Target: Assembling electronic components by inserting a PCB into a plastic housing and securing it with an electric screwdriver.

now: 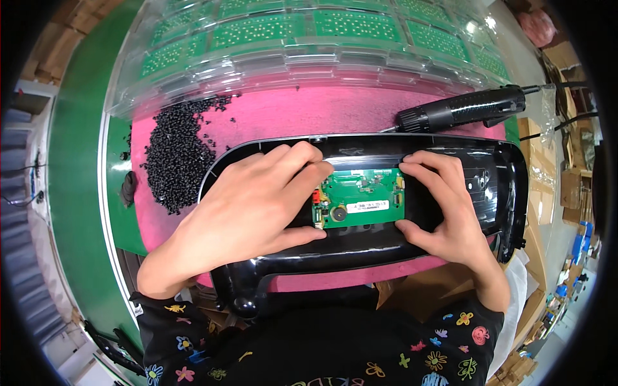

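Observation:
A green circuit board (370, 193) lies in the middle of a glossy black plastic housing (302, 260), component side up. It carries a round black part, a red connector and a white label. My left hand (257, 196) grips the board's left edge, thumb at the lower corner and fingers at the upper one. On the opposite edge my right hand (447, 206) pinches it the same way, fingertips at the upper right corner and thumb at the lower right. Whether the board sits flush in the housing I cannot tell.
Behind the housing lies a black electric screwdriver (463, 110) with its cable running right. A heap of small black screws (177, 154) spreads on the pink mat (309, 103) at left. Clear plastic trays (257, 64) holding several green boards stand at the back.

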The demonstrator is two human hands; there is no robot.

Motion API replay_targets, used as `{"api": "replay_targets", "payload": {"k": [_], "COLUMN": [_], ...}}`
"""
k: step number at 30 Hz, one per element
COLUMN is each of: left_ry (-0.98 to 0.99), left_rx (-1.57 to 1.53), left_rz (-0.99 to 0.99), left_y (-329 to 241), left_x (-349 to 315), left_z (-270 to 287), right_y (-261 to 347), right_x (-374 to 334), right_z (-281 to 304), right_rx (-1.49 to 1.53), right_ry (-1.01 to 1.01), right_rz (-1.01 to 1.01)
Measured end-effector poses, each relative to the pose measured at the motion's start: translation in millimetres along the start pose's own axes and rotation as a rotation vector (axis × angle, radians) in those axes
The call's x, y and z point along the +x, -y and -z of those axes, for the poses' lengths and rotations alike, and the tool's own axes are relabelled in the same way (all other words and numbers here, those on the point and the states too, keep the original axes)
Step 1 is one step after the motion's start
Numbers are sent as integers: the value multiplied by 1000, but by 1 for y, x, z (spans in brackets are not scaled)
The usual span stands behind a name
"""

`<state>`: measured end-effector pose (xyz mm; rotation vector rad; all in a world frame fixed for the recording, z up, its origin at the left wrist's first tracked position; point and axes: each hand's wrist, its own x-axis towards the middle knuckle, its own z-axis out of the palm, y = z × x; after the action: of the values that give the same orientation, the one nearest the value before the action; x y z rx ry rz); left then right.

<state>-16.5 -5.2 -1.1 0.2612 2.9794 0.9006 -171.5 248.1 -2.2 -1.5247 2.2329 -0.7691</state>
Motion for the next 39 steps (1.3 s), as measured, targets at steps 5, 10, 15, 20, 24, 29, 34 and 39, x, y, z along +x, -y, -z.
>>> {"api": "replay_targets", "payload": {"k": [5,10,15,20,24,29,34,39], "left_ry": [-26,-13,-6,-28,-88,-584,-445,-379], "left_rx": [26,33,32,40,11,-58,30,140], "left_rz": [-20,-21,-34,-45,-92,-67,239,246], "left_y": [1,0,1,1,11,39,76,78], "left_x": [-2,-4,-6,-11,-18,-11,-21,-12], "left_z": [-3,-2,-2,-1,4,30,29,21], "right_y": [1,5,11,18,0,-59,-71,-41], "right_x": [-1,-2,0,-1,-5,-4,31,60], "right_z": [-3,-1,-1,5,31,85,86,59], "right_rx": [7,-11,-44,-84,-59,-138,187,530], "right_ry": [10,19,29,69,-292,-466,-477,-928], "right_rz": [-15,-46,-53,-104,-222,-430,-409,-50]}}
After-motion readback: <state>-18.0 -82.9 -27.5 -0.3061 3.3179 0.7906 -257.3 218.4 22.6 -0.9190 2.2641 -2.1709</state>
